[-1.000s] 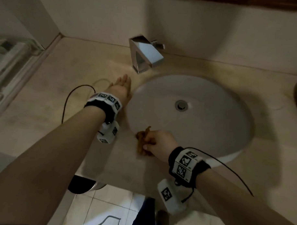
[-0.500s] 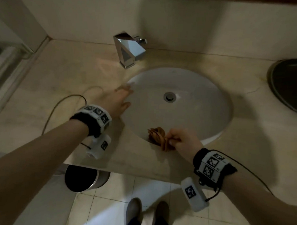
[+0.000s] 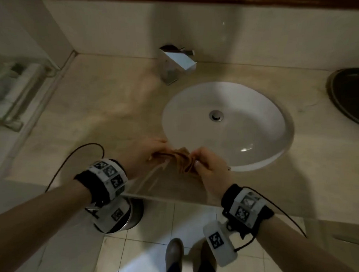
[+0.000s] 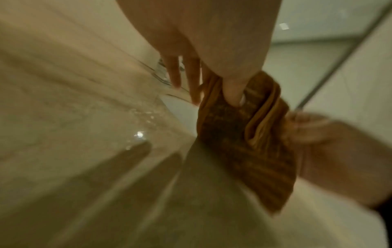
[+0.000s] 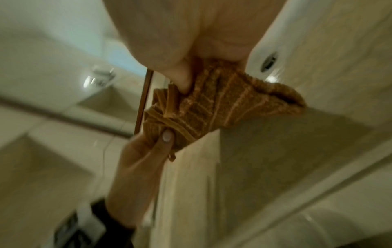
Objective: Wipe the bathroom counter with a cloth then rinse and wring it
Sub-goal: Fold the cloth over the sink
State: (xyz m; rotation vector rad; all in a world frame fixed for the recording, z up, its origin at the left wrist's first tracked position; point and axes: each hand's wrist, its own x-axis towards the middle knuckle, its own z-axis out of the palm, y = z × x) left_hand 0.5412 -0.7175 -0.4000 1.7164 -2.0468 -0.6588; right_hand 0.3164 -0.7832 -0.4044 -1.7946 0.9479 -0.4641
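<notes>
Your left hand (image 3: 147, 153) left basin rim, joined right hand (image 3: 208, 167) on brown cloth (image 3: 181, 159). Both pinched bunched cloth above counter (image 3: 98, 116) front edge, beside sink (image 3: 256, 126). You needed flat refold, broad palm pressure, overlapping strokes toward basin.
</notes>
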